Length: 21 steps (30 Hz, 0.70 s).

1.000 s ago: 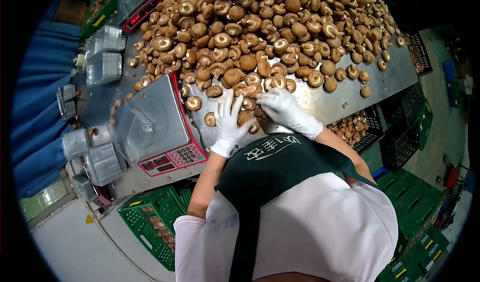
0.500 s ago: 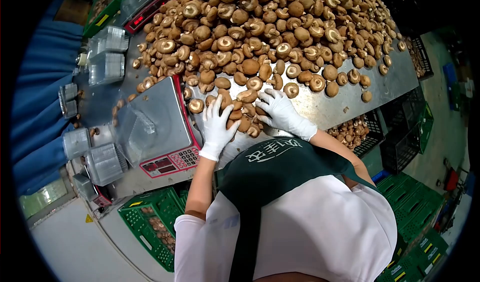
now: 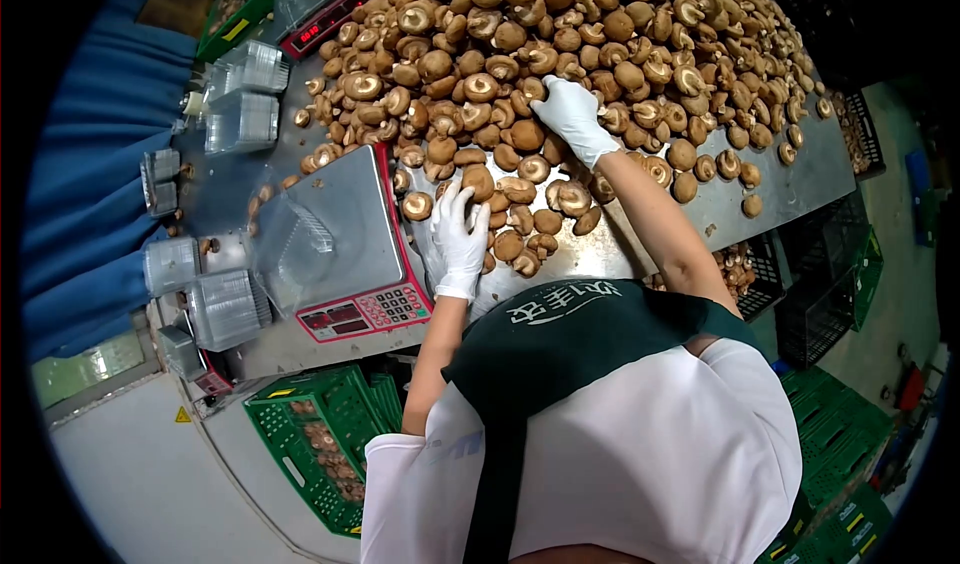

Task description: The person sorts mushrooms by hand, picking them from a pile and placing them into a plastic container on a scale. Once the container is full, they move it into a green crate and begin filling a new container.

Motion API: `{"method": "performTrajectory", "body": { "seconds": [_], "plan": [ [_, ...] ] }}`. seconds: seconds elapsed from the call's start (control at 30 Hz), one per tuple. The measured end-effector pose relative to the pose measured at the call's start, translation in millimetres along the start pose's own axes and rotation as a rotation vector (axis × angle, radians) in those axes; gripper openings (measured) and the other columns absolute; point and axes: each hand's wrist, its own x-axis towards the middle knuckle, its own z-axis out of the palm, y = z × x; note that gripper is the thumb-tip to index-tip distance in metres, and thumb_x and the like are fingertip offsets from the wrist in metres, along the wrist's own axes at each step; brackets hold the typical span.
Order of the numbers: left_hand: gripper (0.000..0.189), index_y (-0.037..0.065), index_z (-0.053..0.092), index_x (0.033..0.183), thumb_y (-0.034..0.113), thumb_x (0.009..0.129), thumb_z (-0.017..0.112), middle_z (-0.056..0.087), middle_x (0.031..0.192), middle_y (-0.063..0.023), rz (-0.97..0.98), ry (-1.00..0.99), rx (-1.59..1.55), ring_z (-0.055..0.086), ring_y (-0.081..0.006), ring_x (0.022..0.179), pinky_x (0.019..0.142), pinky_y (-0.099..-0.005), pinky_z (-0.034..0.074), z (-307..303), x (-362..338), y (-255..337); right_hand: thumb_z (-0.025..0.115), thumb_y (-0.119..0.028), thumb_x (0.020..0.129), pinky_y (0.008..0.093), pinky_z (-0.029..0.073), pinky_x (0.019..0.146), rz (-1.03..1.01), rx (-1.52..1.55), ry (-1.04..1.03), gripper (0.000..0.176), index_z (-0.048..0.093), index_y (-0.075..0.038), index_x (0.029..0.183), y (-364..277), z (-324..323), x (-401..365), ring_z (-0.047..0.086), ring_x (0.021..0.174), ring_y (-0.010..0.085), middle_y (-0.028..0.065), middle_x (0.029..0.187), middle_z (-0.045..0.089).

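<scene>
My left hand [image 3: 460, 244], in a white glove, is at the near edge of the mushrooms beside the scale. Its fingers are bent against a brown shiitake mushroom [image 3: 478, 181], which looks gripped at the fingertips. Farther out, my right hand [image 3: 573, 121], gloved too, reaches to the front of the big shiitake pile [image 3: 620, 29]. Its fingers curl down among the caps, and whatever they hold is hidden. Between my hands and my apron, a small group of loose shiitake mushrooms [image 3: 518, 219] lies on the metal table [image 3: 600, 254], some with stems up.
A red-rimmed scale [image 3: 340, 229] with a clear plastic tray [image 3: 300, 239] on it stands left. Stacked clear trays [image 3: 242, 119] line the table's left side. Another scale [image 3: 335, 9] sits at the far left. Green crates [image 3: 310, 444] and black crates [image 3: 805, 304] stand below the table.
My right hand has moved away from the near group and forward to the pile. My left hand has turned, its fingers now bent at a mushroom. The whole view has shifted slightly.
</scene>
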Motion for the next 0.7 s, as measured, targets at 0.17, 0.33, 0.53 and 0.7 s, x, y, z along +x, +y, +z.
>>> {"method": "performTrajectory", "body": {
  "seconds": [0.17,0.33,0.53,0.7],
  "plan": [
    [0.039,0.012,0.059,0.111,0.029,0.077,0.068,0.044,0.138,-0.0126,0.026,-0.010,0.305,0.041,-0.0342,0.123,0.102,-0.0481,0.030,-2,3,-3,0.069,-0.047,0.072,0.0316,0.053,0.075,0.019,0.408,0.100,0.053,0.064,-0.013,0.112,41,-21,-52,0.068,0.081,0.0203,0.0114,0.092,0.070],
    [0.036,0.012,0.063,0.107,0.034,0.079,0.065,0.035,0.146,-0.0132,-0.137,-0.121,0.457,0.030,-0.0384,0.133,0.107,-0.0536,0.022,-10,12,-8,0.070,-0.023,0.082,0.0221,0.048,0.071,0.228,0.820,0.137,0.038,0.063,0.000,0.112,141,-57,-124,0.061,0.081,0.0085,0.0060,0.094,0.069],
    [0.054,0.017,0.053,0.126,0.030,0.076,0.068,0.037,0.144,-0.0127,0.300,-0.336,0.083,0.036,-0.0329,0.130,0.106,-0.0495,0.025,-9,27,32,0.073,-0.031,0.075,0.0308,0.050,0.069,0.469,0.327,-0.135,0.042,0.065,0.000,0.103,256,-91,-218,0.065,0.074,0.0160,0.0098,0.083,0.069],
    [0.049,0.020,0.054,0.123,0.034,0.077,0.066,0.046,0.134,-0.0073,0.415,-0.421,0.356,0.037,-0.0302,0.128,0.107,-0.0528,0.021,7,19,28,0.067,-0.034,0.076,0.0394,0.051,0.080,0.420,-0.108,-0.083,0.043,0.064,-0.008,0.110,209,-99,-224,0.064,0.092,0.0330,0.0176,0.098,0.067]
  ]
}}
